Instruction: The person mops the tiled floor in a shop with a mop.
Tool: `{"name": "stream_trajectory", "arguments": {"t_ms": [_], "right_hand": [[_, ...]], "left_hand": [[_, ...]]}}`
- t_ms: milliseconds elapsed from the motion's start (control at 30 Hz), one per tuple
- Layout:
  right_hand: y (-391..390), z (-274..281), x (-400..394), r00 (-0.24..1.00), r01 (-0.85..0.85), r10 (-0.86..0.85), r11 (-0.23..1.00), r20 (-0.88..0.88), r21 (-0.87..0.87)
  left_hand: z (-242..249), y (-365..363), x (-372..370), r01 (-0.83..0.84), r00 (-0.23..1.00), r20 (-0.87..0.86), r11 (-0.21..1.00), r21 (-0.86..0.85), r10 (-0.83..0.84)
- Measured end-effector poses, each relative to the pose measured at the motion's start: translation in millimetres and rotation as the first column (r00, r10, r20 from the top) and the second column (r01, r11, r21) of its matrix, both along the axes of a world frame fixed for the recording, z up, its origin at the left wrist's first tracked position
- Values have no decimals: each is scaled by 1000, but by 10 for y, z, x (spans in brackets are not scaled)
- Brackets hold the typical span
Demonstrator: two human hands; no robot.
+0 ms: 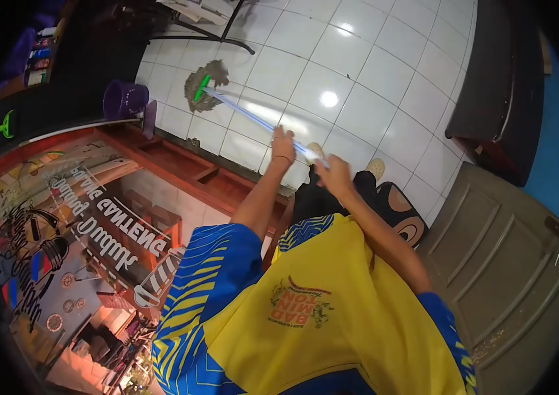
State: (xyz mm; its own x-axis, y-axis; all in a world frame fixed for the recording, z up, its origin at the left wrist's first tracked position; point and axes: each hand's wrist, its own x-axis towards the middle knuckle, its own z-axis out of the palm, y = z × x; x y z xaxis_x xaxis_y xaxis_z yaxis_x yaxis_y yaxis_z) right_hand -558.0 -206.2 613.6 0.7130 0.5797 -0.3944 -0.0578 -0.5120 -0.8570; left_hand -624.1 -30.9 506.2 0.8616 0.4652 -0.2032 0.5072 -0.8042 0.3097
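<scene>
A mop with a light blue handle (pixel 246 113) slants from my body toward the upper left. Its green clamp (pixel 202 88) and grey, stringy head (pixel 216 70) rest on the white tiled floor (pixel 319 72). My left hand (pixel 283 146) is wrapped round the middle part of the handle, palm side partly hidden. Nearer my body, my right hand (pixel 334 176) is closed round the handle's upper end, beside its white part. Both hands are a short distance apart, above my shoes.
A purple bin (pixel 125 100) stands left of the mop head. Black metal furniture legs (pixel 225 41) are above it. Red-framed glass (pixel 95 230) runs along the left. A dark cabinet (pixel 500 85) and a grey-brown panelled door (pixel 500 263) are at the right.
</scene>
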Motion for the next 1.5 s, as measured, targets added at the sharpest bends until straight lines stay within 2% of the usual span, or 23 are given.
{"name": "stream_trajectory", "arguments": {"t_ms": [167,200,267,300,333,400,433,467,633,700,767,867,900,933,967,1033,1067,1133,1167,1233,1267,1333,1500], "right_hand": [[491,125,113,982,-124,133,990,-135,73],[410,105,133,988,-111,103,992,113,60],[-1,165,314,983,-112,112,994,148,-8],[-279,365,459,995,-82,83,996,53,-21],[-576,615,586,998,-45,44,998,-43,-33],[-1308,604,670,979,155,-147,987,141,-48],[-1584,931,714,957,287,-290,945,3,-154],[-1868,1163,710,911,393,-368,911,185,-126],[-3044,1813,395,518,820,-659,563,545,-100],[-3523,1570,225,128,941,-810,281,572,186],[-3165,1557,234,-255,819,-830,87,496,567],[-3087,1116,255,-182,838,-895,76,408,540],[-2969,991,285,-88,839,-759,293,646,459],[-2809,836,301,-68,869,-779,261,623,421],[-2805,565,316,127,779,-711,503,691,374],[-2197,156,385,133,813,-643,506,755,287],[-1884,270,480,338,660,-498,730,799,175],[-1251,120,571,732,574,-461,814,501,-90],[-970,-36,610,765,335,-259,942,590,-22],[-458,-75,623,928,43,-63,997,368,62],[-244,-80,622,942,-165,178,984,286,-71],[-16,65,507,991,-54,61,997,122,-58],[-568,397,524,995,52,-49,998,81,-33]], "left_hand": [[419,272,73,-119,987,98,985,-122,131],[429,230,134,-58,995,79,989,-139,69],[295,60,264,166,984,69,985,-52,-162],[272,-155,429,229,963,-132,972,-56,-234],[382,-431,573,372,927,26,925,73,-375],[485,-1104,861,486,861,152,873,40,-486],[556,-1448,997,531,846,181,826,-192,-501],[906,-1775,1133,588,809,207,744,-317,-551],[1749,-2997,1337,768,599,453,313,-559,-660],[1907,-3305,1253,764,572,468,231,-603,-673],[1868,-3499,1088,759,580,457,245,-603,-674],[1553,-3334,1100,743,601,339,350,-571,-724],[1513,-3193,1150,718,620,275,390,-576,-735],[1454,-2982,1191,735,614,257,422,-531,-746],[1364,-2759,1209,707,691,321,515,-485,-648],[954,-2290,1169,621,780,359,700,-353,-512],[762,-1963,1151,559,811,400,768,-312,-428],[457,-1327,1029,384,917,132,923,-30,-377],[257,-1011,877,316,910,240,940,128,-338],[327,-476,736,203,948,-237,977,-70,-214],[-235,-141,482,112,992,-51,994,-4,-112],[559,-36,614,-149,941,-337,927,-344,26],[490,-57,452,104,968,-175,917,-384,-183]]}}
